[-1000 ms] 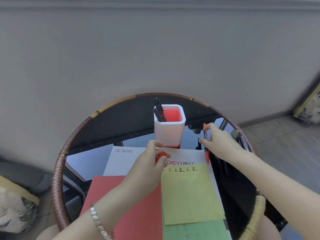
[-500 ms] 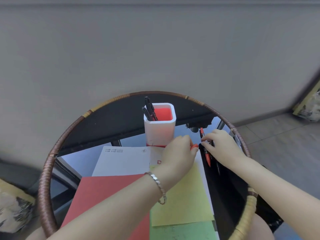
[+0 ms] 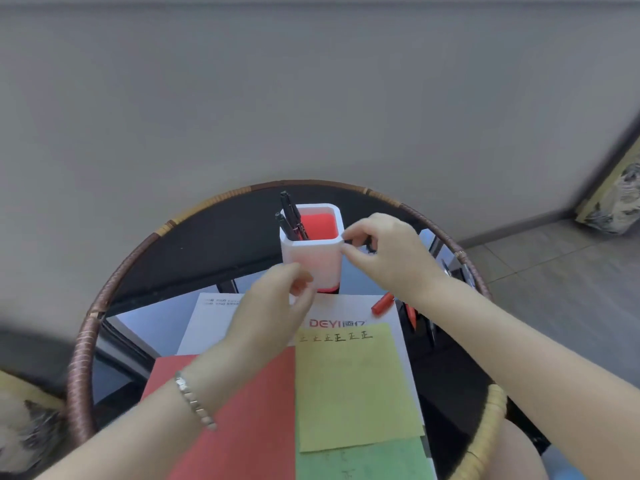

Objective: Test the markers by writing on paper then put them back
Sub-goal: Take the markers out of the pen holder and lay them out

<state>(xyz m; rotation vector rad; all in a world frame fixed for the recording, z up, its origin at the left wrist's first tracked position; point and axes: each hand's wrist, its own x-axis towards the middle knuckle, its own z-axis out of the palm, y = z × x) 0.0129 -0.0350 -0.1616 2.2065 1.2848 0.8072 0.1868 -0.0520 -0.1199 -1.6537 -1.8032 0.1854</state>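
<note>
Round glass desk with a wrapped rim. At the near edge a red sheet lies left and a green sheet right, side by side. A yellow sheet lies over the green one, and along its far edge is a row of small handwritten characters in several colours. Left wrist crosses the red sheet and wears a metal bracelet. Under all three sheets lies a white printed sheet with a red logo, reaching toward desk centre. A short red marker piece lies tilted on the white sheet's far right corner, cap or whole marker unclear. Just past that sheet's right edge another red marker lies on the glass, half hidden under the right wrist. Left hand hovers over the white sheet's far edge, at the foot of the pen holder. Its grip is narrow, thumb and fingertips drawn together, and I cannot tell if anything is in it. The holder is white outside and red inside, and stands upright past desk centre. Black markers stand in its left side, leaning left. Right hand is at the holder's right rim corner with its grip narrow, thumb and forefinger close at the rim. A dark bit shows behind the fingers, and I cannot tell what is held. Grey wall beyond the far edge.
</note>
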